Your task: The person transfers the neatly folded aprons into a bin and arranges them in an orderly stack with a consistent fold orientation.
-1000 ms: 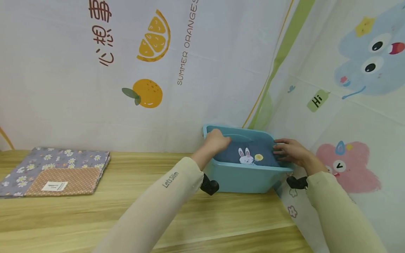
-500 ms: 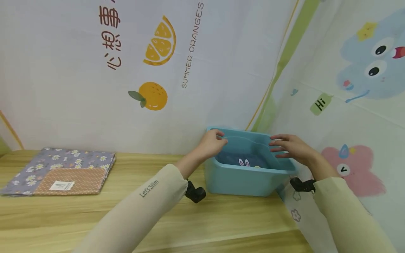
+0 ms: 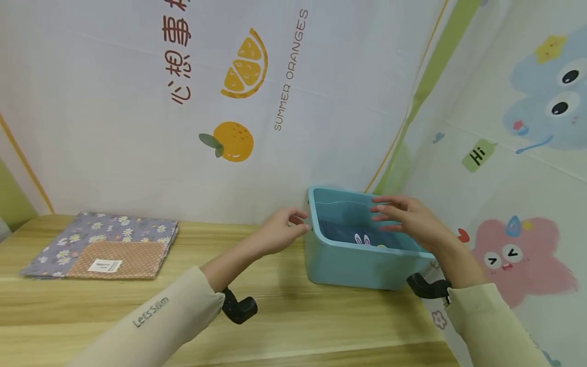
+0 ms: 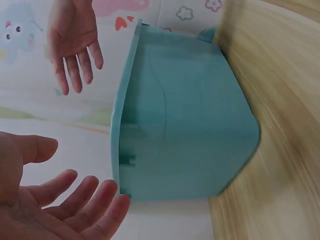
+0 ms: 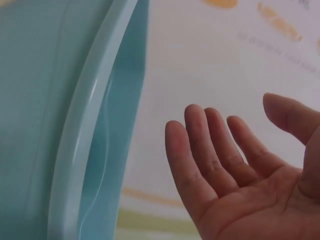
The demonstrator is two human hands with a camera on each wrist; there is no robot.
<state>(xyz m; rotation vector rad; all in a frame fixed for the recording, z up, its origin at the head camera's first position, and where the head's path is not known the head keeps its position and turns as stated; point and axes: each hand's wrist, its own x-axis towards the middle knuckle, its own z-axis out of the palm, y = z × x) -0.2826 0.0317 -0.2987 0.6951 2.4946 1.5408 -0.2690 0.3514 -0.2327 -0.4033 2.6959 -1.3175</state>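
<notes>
A light blue plastic storage bin stands on the wooden table in the back right corner. Low inside it lies a dark blue cloth with a white rabbit print, partly hidden by the front wall. My left hand is just left of the bin, its fingers loosely bent and holding nothing. In the left wrist view those fingertips overlap the bin's rim. Over the bin's right part hovers my right hand, palm turned inward, fingers spread and nothing in them.
A folded purple floral cloth with a brown dotted patch and white label lies at the table's back left. Printed white curtains hang behind the table and along the right side, close to the bin.
My left hand has let go of the dark cloth and moved left, out of the bin. The cloth has sunk lower inside. My right hand has lifted off the bin's right side.
</notes>
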